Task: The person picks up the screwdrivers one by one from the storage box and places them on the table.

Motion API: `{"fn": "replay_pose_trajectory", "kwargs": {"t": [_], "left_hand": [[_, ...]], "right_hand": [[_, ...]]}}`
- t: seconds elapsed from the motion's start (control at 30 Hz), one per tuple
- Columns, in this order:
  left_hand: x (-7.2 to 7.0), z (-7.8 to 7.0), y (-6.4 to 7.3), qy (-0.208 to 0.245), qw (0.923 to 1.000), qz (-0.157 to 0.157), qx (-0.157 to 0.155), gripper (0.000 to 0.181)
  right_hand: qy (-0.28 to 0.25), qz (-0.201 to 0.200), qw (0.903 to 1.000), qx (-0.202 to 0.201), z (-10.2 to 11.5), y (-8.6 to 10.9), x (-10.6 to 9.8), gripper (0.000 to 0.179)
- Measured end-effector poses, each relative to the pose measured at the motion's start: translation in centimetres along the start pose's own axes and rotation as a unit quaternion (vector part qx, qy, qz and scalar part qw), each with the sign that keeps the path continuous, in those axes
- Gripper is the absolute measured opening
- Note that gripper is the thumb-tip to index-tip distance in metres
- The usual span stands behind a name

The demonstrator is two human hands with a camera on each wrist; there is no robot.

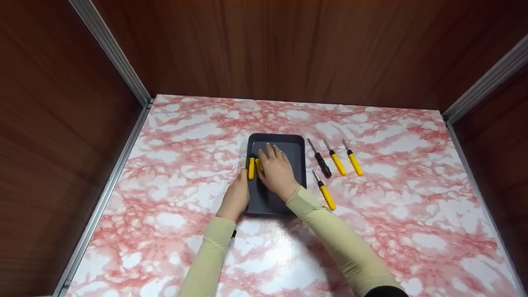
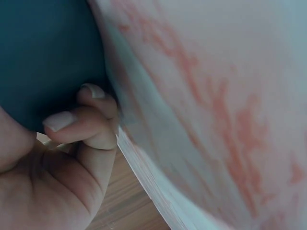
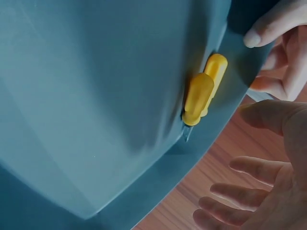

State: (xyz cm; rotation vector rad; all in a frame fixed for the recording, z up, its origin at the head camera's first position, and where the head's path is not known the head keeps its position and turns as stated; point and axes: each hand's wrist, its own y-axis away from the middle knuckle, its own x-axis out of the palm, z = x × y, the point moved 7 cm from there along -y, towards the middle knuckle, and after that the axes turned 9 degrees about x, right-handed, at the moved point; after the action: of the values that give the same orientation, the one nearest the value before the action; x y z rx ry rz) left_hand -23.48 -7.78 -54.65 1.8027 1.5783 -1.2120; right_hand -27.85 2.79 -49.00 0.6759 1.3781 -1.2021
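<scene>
A dark grey rectangular tray [image 1: 268, 202] lies on the table, its left rim gripped by my left hand [image 1: 236, 196]. In the left wrist view, curled fingers [image 2: 79, 124] hold the tray's edge. Two yellow-handled screwdrivers [image 1: 251, 168] rest inside along the left wall. The right wrist view shows their handles [image 3: 199, 96] side by side, overlapping. Over the tray, just right of them, is my right hand [image 1: 277, 171]. Its fingers [image 3: 240, 196] are extended and spread apart, with nothing held between them.
Right of the tray lie a black-handled screwdriver [image 1: 323, 165] and two yellow-handled screwdrivers [image 1: 338, 164] in a row. Nearer me is another yellow-handled tool [image 1: 327, 198] with a thicker shaft. Brown wood-grain panels [image 1: 264, 49] enclose the marbled red-and-white table [image 1: 185, 173].
</scene>
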Motion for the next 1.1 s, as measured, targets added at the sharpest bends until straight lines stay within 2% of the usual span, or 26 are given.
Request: {"fn": "replay_pose_trajectory", "kwargs": {"t": [0.23,0.37,0.83,1.1], "left_hand": [[-0.3,-0.2,0.0,-0.008,0.9998,-0.013,0.013,0.032],[-0.3,-0.4,0.1,-0.011,0.9997,-0.009,0.017,0.031],[0.0,-0.2,0.1,-0.005,0.9999,0.001,0.010,0.032],[-0.1,-0.1,0.0,-0.005,0.9999,-0.003,0.010,0.030]], "right_hand": [[0.008,-0.005,0.9999,-0.005,0.7,-0.5,-0.3,0.062],[0.012,-0.009,0.9999,-0.008,1.1,-0.7,-0.2,0.060],[0.035,0.013,0.9992,-0.015,1.4,-0.3,1.7,0.053],[0.043,0.018,0.9988,-0.011,1.4,-0.2,1.9,0.048]]}}
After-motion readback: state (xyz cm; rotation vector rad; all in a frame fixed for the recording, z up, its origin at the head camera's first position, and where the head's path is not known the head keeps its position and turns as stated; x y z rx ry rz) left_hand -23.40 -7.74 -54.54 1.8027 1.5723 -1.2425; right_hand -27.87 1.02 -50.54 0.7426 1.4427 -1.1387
